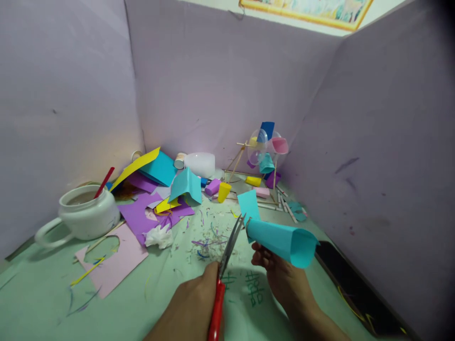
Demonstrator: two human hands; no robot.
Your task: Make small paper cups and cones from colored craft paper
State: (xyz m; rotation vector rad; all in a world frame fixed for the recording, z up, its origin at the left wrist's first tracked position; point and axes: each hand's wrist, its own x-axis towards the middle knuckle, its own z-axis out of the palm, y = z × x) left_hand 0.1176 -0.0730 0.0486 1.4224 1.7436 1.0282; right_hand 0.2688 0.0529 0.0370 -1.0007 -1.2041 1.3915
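My left hand is closed around red-handled scissors. Their blades point up and away, almost together, with the tips beside the narrow end of a turquoise paper cup. My right hand grips this rolled, tapering cup from below, its wide mouth facing right. A flat turquoise paper flap juts up at the narrow end; whether the blades touch it I cannot tell. Paper scraps litter the green tabletop beyond my left hand.
At left stand a white mug of brownish liquid and a pink sheet with a hole. Coloured papers pile behind. A stick frame with small cups stands at the back right. A dark phone-like slab lies right.
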